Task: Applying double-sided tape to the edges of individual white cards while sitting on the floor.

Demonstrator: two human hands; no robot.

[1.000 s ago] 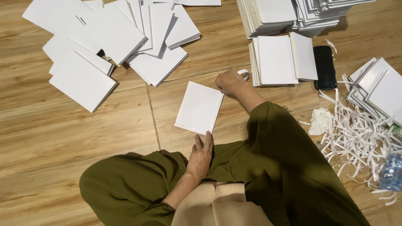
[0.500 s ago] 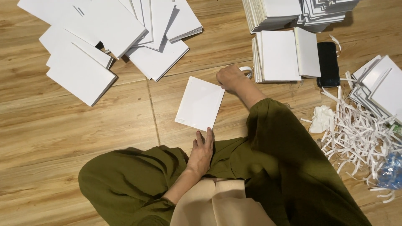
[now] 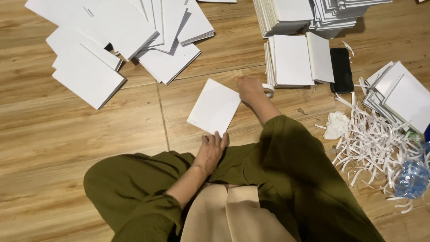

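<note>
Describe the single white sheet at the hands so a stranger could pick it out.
On the wooden floor, just ahead of the green-trousered knees, one white sheet lies tilted. The left hand touches its near edge, the right hand its far corner. Unlike its neighbours, it lies alone, unstacked.

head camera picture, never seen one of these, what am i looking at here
The camera sits on a person's head and looks down, so you see their own lap in olive trousers and a wooden floor. No machine is here, only two bare hands. The left hand rests at the near edge of a single white sheet. The right hand touches the sheet's far corner, with a white strip at its fingers. Around lie scattered white sheets, stacked ones, a black phone and paper strips.
</note>
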